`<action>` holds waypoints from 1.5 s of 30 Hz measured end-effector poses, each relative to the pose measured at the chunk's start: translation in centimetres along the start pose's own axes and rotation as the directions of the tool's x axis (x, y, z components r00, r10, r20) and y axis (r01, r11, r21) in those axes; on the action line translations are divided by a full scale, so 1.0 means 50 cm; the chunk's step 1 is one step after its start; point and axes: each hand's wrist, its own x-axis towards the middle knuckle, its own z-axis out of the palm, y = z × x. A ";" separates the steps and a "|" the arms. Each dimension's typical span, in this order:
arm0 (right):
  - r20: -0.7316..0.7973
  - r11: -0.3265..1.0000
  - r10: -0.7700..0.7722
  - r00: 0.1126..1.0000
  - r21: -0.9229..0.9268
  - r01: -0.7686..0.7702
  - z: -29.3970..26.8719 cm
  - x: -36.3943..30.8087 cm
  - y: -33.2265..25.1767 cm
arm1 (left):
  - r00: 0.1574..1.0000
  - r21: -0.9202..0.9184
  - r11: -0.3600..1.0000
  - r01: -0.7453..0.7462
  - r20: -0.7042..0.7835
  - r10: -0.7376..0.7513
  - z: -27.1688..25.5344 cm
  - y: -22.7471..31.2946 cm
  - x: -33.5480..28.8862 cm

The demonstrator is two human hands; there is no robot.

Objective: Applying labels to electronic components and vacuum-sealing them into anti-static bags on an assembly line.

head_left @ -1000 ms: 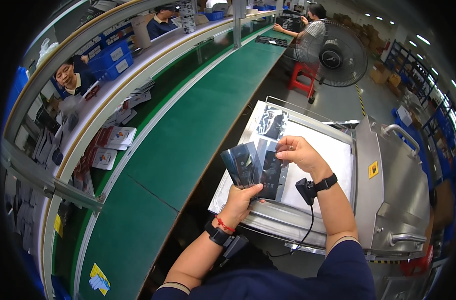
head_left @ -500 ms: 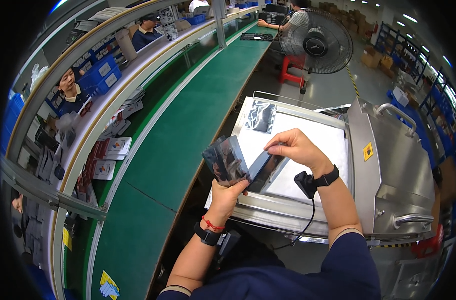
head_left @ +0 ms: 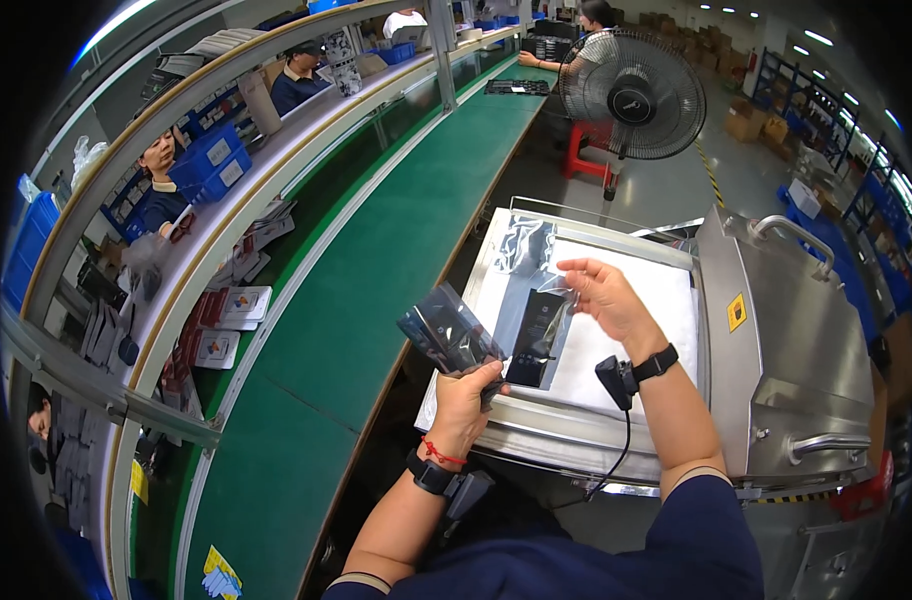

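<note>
at the centre of the frame the left hand [head_left: 468, 392] grips a fanned stack of dark pouches [head_left: 446, 335], while just to its right the right hand [head_left: 604, 297], fingers loosely spread, pinches the top of a single dark pouch [head_left: 536, 325] over the white tray [head_left: 636, 340] of the steel machine [head_left: 796, 340].

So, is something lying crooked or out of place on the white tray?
Nothing stands out. One clear pouch lies slightly askew at the far left corner of the white tray; the right hand holds a dark pouch.
</note>
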 end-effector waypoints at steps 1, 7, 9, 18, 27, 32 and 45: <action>0.046 0.996 0.040 0.998 0.079 -0.044 0.005 0.005 0.019 | 1.000 0.006 1.000 -0.009 -0.002 0.009 0.002 0.001 0.001; 0.213 0.973 -0.059 0.975 -0.204 0.104 0.012 0.022 0.031 | 0.995 0.165 0.982 -0.097 0.015 0.096 0.009 -0.009 0.010; 0.217 0.978 -0.043 0.975 -0.188 0.085 0.005 0.030 0.029 | 0.995 0.165 0.982 -0.095 0.047 0.089 0.004 -0.018 0.016; -0.073 0.968 0.042 0.996 -0.245 -0.058 -0.188 0.155 -0.016 | 0.964 -0.026 0.983 0.183 0.202 -0.174 -0.037 -0.023 0.029; -0.174 0.744 0.140 0.975 -0.631 -0.219 -0.225 0.292 -0.012 | 0.952 -0.104 0.978 0.180 0.270 -0.146 -0.045 -0.022 0.028; -0.197 0.597 0.150 0.969 -0.763 -0.247 -0.236 0.310 -0.014 | 0.953 -0.082 0.983 0.167 0.270 -0.140 -0.042 -0.021 0.030; -0.080 0.422 -0.097 0.992 -0.906 -0.032 -0.252 0.308 0.015 | 0.952 -0.079 0.982 0.174 0.270 -0.147 -0.040 -0.022 0.034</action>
